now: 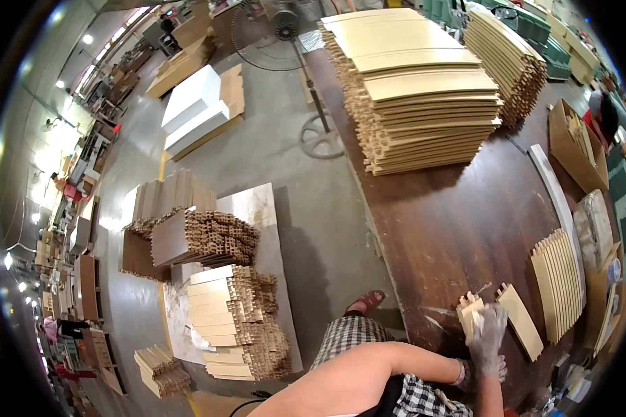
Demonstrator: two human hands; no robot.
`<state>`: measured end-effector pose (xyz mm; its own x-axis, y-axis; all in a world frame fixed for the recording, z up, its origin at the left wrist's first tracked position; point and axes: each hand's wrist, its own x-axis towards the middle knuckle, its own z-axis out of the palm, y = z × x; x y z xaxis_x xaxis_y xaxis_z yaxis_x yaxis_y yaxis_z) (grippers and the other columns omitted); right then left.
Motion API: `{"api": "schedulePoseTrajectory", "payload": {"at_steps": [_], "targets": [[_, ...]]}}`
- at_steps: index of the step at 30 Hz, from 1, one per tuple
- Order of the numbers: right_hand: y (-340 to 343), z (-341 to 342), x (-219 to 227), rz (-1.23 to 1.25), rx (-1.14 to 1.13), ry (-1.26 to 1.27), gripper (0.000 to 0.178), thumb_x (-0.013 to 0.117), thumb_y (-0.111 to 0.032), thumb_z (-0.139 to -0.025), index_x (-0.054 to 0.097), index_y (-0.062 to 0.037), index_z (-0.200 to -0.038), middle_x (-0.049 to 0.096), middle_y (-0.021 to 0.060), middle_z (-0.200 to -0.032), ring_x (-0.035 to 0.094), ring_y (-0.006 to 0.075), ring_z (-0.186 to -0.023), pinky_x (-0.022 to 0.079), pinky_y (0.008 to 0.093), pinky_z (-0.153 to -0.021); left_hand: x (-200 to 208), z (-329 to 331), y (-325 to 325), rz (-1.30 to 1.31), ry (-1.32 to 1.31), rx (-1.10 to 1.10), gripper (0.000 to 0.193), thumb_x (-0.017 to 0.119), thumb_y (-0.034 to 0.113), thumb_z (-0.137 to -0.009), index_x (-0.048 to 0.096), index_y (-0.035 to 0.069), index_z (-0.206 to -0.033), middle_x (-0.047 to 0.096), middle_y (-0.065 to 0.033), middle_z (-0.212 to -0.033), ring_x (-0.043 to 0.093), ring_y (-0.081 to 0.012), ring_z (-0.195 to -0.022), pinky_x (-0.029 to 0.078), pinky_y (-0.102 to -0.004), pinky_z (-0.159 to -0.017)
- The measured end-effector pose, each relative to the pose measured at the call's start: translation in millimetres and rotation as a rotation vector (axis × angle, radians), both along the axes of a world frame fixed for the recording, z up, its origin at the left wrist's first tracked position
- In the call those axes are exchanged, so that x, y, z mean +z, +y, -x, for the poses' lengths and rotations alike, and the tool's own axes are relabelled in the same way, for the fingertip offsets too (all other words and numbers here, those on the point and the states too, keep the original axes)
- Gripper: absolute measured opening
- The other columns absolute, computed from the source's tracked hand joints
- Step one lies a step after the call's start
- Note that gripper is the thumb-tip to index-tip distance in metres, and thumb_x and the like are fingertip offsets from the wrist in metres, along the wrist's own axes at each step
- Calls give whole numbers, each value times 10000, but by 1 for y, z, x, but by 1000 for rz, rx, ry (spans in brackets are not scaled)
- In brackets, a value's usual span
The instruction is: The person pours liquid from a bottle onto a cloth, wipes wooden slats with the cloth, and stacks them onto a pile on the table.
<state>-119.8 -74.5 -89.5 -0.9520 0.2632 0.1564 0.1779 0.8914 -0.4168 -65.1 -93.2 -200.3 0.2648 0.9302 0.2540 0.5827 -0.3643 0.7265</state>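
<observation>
My right hand, in a greyish, stained glove, is closed on a pale wooden slat with notched ends, at the near edge of the dark brown table. Its fingers cover much of the slat. My left hand, also gloved, reaches across behind the right wrist. Its visible fingers are curled, and what they hold is hidden. Just right of my hands lies a single pale slat. Farther right, a row of similar slats rests side by side.
Tall stacks of pale boards stand at the table's far end. A long white strip and a cardboard box are on the right. On the floor at left lie bundled slats and brown boards. A pedestal fan stands beyond.
</observation>
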Motion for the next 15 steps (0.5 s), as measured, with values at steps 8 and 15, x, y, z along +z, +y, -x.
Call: {"api": "schedulePoseTrajectory", "payload": {"at_steps": [8, 15], "targets": [[10, -22, -6, -35, 54, -13, 283, 677, -136, -633, 621, -76, -903, 569, 143, -969, 523, 347, -927, 429, 463, -824, 0, -5, -13, 14, 142, -63, 436, 361, 333, -992, 368, 125, -1374, 451, -66, -1345, 384, -196, -1294, 267, -400, -1132], [-4, 5, -2, -41, 20, -14, 241, 661, -95, -683, 636, -104, -922, 573, 96, -994, 522, 319, -955, 428, 452, -820, 15, 2, -31, -14, 183, -140, 460, 398, 337, -967, 377, 117, -1370, 450, -74, -1351, 381, -208, -1300, 264, -407, -1133]]}}
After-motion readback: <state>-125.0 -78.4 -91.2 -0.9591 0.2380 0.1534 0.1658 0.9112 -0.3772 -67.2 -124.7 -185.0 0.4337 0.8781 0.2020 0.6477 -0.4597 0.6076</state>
